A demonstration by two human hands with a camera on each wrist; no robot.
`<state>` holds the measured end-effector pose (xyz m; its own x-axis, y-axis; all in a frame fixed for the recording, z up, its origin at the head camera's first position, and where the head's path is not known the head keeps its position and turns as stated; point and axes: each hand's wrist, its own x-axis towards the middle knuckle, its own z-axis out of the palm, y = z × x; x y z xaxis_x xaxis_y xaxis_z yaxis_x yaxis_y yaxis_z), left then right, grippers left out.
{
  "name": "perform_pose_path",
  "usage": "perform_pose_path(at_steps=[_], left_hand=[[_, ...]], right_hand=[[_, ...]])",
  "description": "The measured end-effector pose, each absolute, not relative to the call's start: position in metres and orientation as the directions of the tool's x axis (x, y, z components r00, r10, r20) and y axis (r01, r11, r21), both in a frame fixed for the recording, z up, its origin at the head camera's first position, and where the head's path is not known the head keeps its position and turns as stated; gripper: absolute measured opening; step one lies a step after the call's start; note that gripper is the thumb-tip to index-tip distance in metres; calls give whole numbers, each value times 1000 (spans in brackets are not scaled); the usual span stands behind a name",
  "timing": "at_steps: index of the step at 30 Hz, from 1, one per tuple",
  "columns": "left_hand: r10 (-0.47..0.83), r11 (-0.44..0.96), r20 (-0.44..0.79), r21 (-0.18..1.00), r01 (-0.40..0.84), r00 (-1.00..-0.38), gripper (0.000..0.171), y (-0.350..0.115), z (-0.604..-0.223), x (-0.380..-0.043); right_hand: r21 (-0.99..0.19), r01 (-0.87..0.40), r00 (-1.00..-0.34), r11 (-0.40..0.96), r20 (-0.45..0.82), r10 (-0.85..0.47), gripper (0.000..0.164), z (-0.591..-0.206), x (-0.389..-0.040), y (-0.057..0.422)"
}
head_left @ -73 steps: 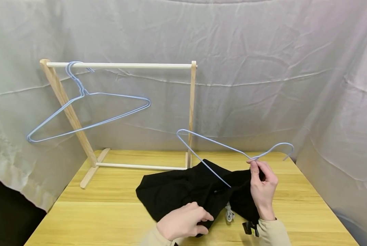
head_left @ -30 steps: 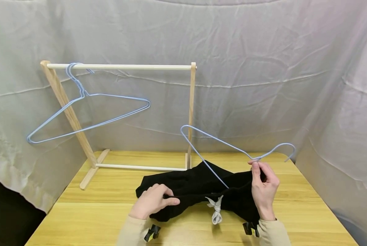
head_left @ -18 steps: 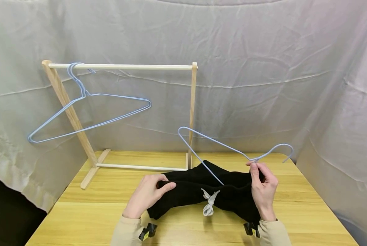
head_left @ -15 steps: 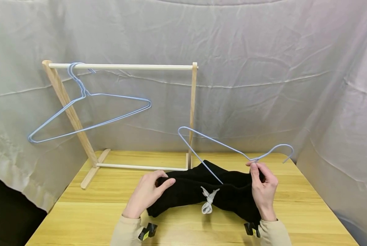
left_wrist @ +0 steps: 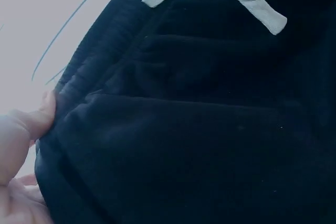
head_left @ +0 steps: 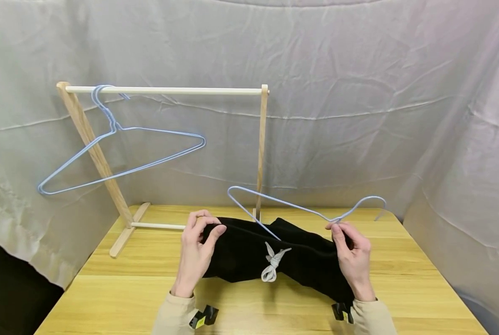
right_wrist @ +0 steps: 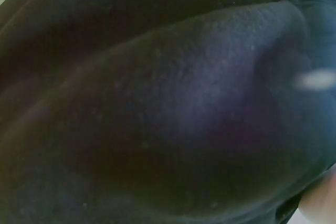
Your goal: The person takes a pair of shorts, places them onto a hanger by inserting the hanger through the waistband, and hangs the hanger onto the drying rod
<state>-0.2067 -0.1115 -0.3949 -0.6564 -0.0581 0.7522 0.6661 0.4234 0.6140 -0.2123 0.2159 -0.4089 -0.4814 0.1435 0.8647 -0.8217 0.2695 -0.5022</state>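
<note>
Black drawstring shorts (head_left: 249, 251) stretch between both hands over the table, a pale grey drawstring bow (head_left: 270, 267) at the front. My left hand (head_left: 195, 249) pinches the left end of their waistband; the left wrist view shows the thumb against the gathered band. My right hand (head_left: 354, 258) pinches the neck of a light blue wire hanger (head_left: 284, 203) together with the waistband's right end. The hanger's hook points right and its left corner sticks up above the waistband. Its lower part is hidden inside the shorts. Black cloth (right_wrist: 157, 98) fills most of the right wrist view.
A wooden rack (head_left: 262, 149) stands at the back left of the wooden table (head_left: 119, 298). Light blue wire hangers (head_left: 149, 163) hang on the left of its white top rail (head_left: 190, 90). Grey curtain (head_left: 337, 116) surrounds the back and sides.
My left hand has gone from the shorts' lower middle to the waistband's left end, then raised it. The waistband is stretched wider. My right hand and the hanger have shifted slightly left.
</note>
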Motion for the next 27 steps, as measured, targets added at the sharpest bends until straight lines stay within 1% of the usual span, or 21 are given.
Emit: perform_pose_path(at_steps=[2, 5, 11, 15, 17, 21, 24, 27], left_hand=[[-88, 424, 763, 611, 669, -641, 16, -111, -395, -206], [-98, 428, 772, 603, 674, -628, 15, -111, -394, -206], [-38, 403, 807, 552, 730, -590, 14, -117, -393, -208], [-19, 372, 842, 507, 778, -540, 15, -120, -393, -209], [-32, 364, 861, 484, 796, -508, 15, -120, -392, -210], [-70, 360, 890, 444, 820, -451, 11, -118, -391, -211], [-84, 358, 900, 427, 830, -427, 8, -117, -391, -211], [-73, 353, 903, 420, 836, -423, 6, -117, -390, -211]], right_hand=[[-491, -834, -478, 252, 871, 116, 19, -409, -213, 215], [-483, -844, -473, 234, 875, 98, 18, -409, -213, 215], [-476, -855, -473, 208, 879, 65, 21, -410, -214, 217], [-469, -869, -472, 154, 881, 20, 21, -411, -214, 219], [-468, -875, -473, 123, 881, -6, 22, -411, -214, 220], [-465, -879, -473, 107, 879, -58, 25, -411, -214, 222], [-472, -874, -482, 116, 871, -92, 26, -411, -214, 224], [-486, -866, -498, 119, 859, -119, 26, -411, -213, 226]])
